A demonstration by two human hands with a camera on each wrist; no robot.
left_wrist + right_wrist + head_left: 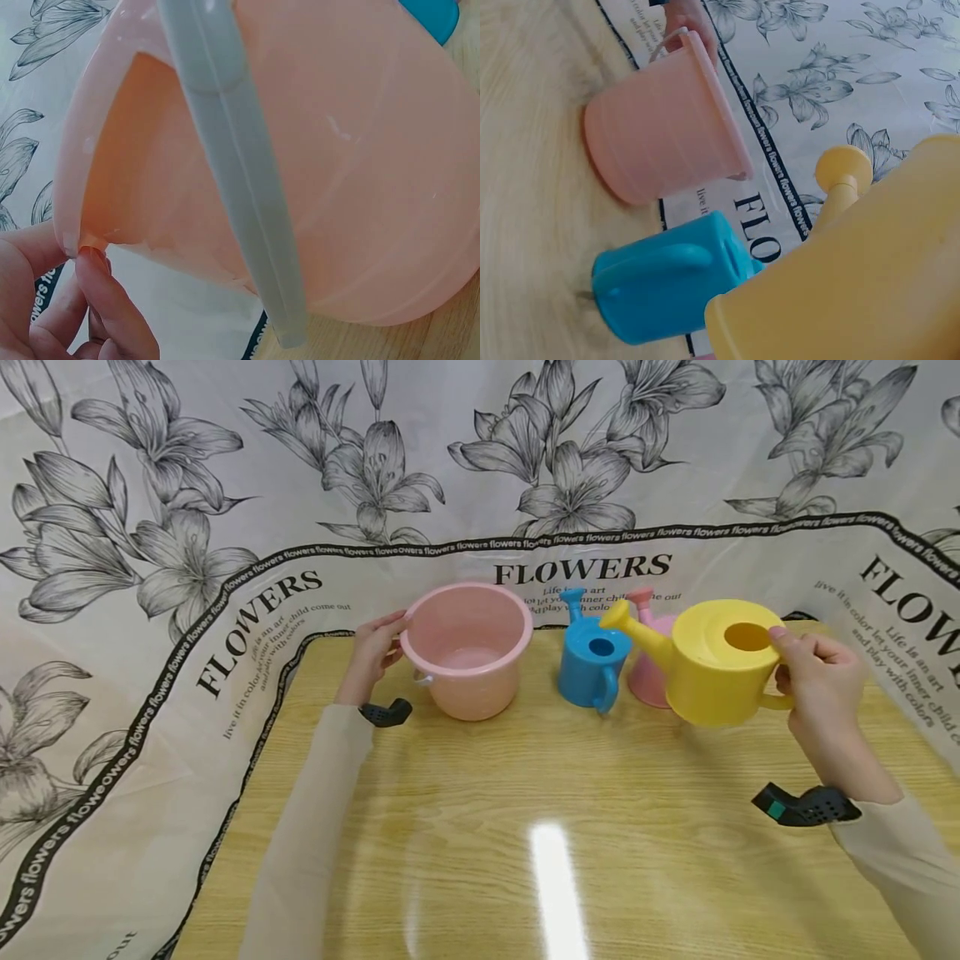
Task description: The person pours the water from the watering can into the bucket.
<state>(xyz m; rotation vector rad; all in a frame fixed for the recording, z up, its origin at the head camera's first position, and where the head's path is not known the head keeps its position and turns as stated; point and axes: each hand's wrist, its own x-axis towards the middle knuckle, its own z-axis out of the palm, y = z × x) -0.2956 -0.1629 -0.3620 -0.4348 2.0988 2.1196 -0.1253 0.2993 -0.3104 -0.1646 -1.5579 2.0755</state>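
Note:
My left hand [372,652] pinches the left rim of a pink bucket [474,689] that stands at the back of the table. In the left wrist view, thumb and finger meet at the rim, and the bucket's pale handle [244,172] hangs down its side. On the right, my right hand [823,685] grips a yellow watering can [712,681] by its handle, held above the table with the spout toward the left. Between bucket and yellow can stands a blue watering can [581,668]. A pink watering can [648,681] is partly hidden behind the yellow one.
The wooden table [480,843] runs from the front to a white cloth [420,510] printed with flowers and lettering, which hangs behind and along both sides. A bright reflection lies on the tabletop. Each wrist wears a black band.

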